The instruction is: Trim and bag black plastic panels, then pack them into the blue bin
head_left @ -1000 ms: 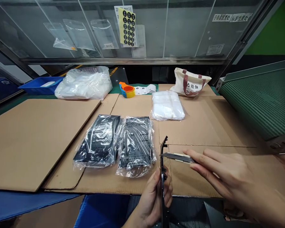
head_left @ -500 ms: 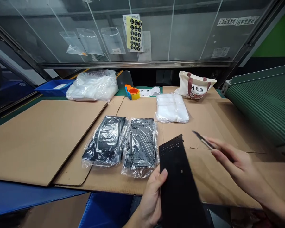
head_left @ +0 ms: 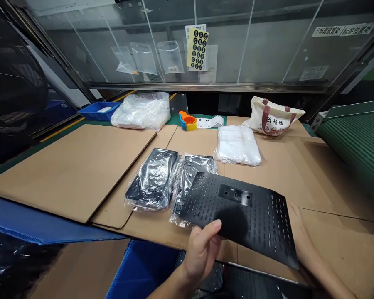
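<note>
A thin black perforated panel (head_left: 264,228) is raised at a slant over the cardboard, its face with rows of slots and a recessed rectangle toward me. My left hand (head_left: 204,245) is closed on its lower edge, thumb on the near face. Behind the panel's right end is my right hand (head_left: 296,220); its fingers, and whatever they hold, are hidden. Two clear-bagged stacks of black panels lie on the cardboard: a left bagged stack (head_left: 156,178) and a right bagged stack (head_left: 199,162), the latter partly covered by the raised panel.
Cardboard sheets (head_left: 65,166) cover the bench. Farther back are a bundle of clear bags (head_left: 238,145), a tape dispenser (head_left: 187,121), a canvas bag (head_left: 274,118), a large plastic bag (head_left: 141,112) and a blue tray (head_left: 98,111). A green conveyor (head_left: 358,141) stands at the right.
The panel has turned from upright and edge-on to crosswise, its slotted face showing. My right hand has moved behind it; the slim pointed tool it held is out of sight. The view has shifted left.
</note>
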### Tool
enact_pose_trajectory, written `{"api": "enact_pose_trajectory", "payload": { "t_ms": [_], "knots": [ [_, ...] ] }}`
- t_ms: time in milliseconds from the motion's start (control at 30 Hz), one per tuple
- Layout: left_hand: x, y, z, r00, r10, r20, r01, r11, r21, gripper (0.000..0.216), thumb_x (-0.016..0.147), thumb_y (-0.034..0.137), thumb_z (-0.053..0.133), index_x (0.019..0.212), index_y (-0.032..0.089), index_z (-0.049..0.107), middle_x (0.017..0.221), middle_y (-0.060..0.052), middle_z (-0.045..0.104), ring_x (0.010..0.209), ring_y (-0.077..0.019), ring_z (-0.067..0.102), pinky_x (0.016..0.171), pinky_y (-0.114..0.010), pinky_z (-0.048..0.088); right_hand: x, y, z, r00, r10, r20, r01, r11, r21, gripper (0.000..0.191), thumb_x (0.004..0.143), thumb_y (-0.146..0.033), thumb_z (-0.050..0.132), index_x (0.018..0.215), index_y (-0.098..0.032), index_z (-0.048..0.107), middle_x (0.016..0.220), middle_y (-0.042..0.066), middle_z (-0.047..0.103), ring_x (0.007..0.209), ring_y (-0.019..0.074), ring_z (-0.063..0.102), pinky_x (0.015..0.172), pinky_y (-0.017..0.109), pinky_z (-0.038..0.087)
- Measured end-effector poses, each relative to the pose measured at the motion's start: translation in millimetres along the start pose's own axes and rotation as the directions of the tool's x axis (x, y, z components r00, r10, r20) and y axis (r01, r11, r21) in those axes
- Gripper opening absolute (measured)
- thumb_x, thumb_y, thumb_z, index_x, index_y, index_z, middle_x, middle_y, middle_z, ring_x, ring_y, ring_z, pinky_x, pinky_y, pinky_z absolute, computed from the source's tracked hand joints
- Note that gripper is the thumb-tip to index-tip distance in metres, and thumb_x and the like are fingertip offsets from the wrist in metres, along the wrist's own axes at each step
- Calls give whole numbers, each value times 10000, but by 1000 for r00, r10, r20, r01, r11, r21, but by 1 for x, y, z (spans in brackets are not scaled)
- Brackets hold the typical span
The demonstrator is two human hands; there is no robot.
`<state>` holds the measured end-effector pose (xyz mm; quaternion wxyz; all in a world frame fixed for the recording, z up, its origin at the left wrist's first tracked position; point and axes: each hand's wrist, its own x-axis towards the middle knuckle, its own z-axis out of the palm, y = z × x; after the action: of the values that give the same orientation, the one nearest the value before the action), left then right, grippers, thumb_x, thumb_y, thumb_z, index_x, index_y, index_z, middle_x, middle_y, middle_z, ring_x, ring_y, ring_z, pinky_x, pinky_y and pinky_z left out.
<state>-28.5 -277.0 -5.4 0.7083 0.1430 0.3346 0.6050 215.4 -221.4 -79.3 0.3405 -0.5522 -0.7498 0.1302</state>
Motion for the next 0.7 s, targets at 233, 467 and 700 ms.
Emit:
{"api": "enact_pose_trajectory", "payload": {
  "t_ms": [233, 467, 700],
  "knots": [
    [1, -19, -27, 994, -103, 46, 92, 977, 194, 323, 702, 355, 780, 908, 107, 755, 894, -126, 750, 1065, -312, 643, 1023, -464, 432, -12, -46, -9, 820, 490, 295, -489, 334, 805, 388, 809, -592, 589, 825, -247, 765, 731, 68, 754, 777, 293, 729, 751, 450, 599],
    [0, 4, -38, 984, -4, 176, -28, 983, 179, 403, 735, 531, 717, 901, 165, 732, 885, -84, 717, 978, -277, 641, 976, -412, 442, 1, -54, -14, 872, 456, 178, -334, 288, 898, 288, 843, -497, 585, 839, -287, 781, 844, 33, 776, 770, 264, 748, 829, 450, 597],
    [0, 24, -35, 986, 19, 167, -47, 985, 164, 285, 750, 421, 745, 809, 143, 731, 626, -24, 635, 620, -166, 596, 685, -285, 489, 4, -60, -11, 809, 487, 329, -428, 104, 898, 255, 849, -473, 589, 882, -309, 782, 888, 3, 776, 791, 219, 748, 795, 371, 612]
  ]
}}
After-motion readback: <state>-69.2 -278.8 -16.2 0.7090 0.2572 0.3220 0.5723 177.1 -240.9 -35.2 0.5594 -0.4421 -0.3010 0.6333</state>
